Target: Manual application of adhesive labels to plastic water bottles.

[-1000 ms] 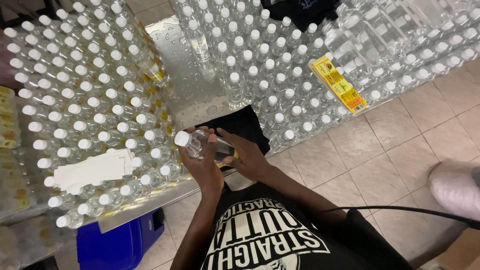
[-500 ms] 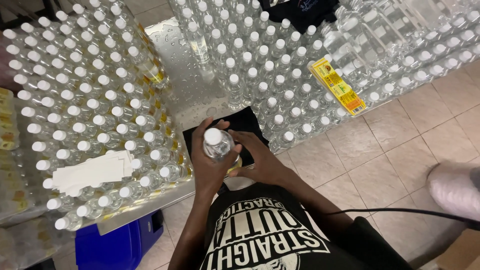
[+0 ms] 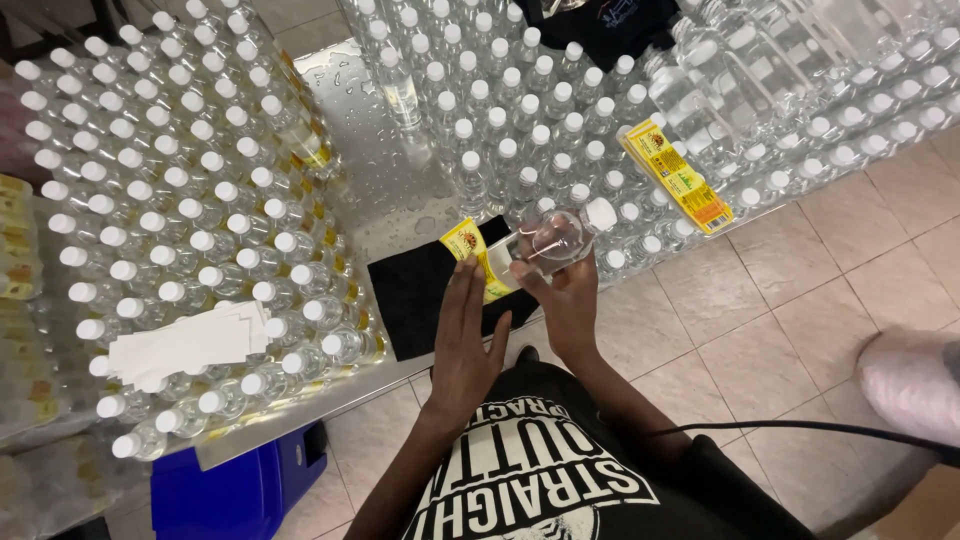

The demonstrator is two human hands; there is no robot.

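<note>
L hand (image 3: 468, 335) flat, fingers together, pressing yellow label (image 3: 478, 256), holding nothing. R hand (image 3: 568, 295) just beside, clamped on clear bottle (image 3: 550, 240): long axis near-horizontal, white cap up-right, base at label. Below: black mat (image 3: 420, 295) on wet steel table (image 3: 370, 150). Capped bottles both sides; tiled floor right.

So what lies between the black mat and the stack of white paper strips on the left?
In the head view, upright white-capped bottles fill the stretch between the black mat and the white strips.
</note>
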